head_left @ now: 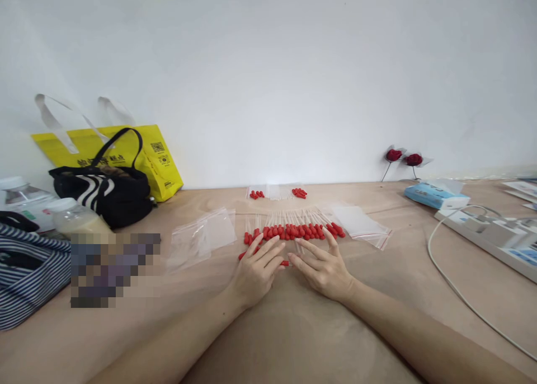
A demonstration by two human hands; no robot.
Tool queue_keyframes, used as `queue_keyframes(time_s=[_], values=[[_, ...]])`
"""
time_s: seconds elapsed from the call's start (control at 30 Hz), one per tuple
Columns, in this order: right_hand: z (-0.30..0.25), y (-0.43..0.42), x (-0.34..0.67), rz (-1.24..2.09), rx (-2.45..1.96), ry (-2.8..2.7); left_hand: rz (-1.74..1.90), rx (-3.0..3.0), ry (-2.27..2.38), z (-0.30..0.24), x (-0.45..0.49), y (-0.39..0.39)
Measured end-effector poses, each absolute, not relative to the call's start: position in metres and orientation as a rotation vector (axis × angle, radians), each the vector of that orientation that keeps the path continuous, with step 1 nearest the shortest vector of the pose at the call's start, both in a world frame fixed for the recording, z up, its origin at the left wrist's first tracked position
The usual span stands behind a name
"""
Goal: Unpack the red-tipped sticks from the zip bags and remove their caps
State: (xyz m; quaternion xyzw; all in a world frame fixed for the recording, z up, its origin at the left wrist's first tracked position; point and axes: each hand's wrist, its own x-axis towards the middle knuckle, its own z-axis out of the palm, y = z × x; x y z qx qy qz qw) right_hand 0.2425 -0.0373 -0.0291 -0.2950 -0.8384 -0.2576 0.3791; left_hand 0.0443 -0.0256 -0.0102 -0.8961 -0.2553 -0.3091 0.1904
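Observation:
Between my two hands lies a dropper with a red rubber bulb and a short stretch of clear tube. My left hand pinches it at the bulb end. Its clear end is at the fingertips of my right hand, whose thumb is hidden. The outer fingers of both hands spread toward a row of red-bulbed droppers, lying side by side with clear tips pointing at the wall. More red bulbs show beside my left hand, partly covered by it.
Clear zip bags lie left and right of the row. Behind it is a bag with red bulbs. Rightward are a tissue pack, power strip and cable; leftward, a black bag and bottles.

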Motion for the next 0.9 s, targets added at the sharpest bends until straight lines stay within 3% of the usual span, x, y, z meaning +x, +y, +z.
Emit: queue_keyframes(time_s=[0.57, 0.77, 0.9], values=[[-0.028, -0.037, 0.252, -0.587, -0.876, -2.124, -0.888, -2.605, -0.856, -0.009, 0.028, -0.029], [-0.030, -0.031, 0.247, -0.194, -1.045, -2.083, -1.161, -2.535, -1.497, 0.010, 0.010, -0.018], [-0.026, -0.030, 0.234, 0.010, -1.083, -2.032, -0.969, -2.535, -2.045, 0.023, -0.009, -0.003]])
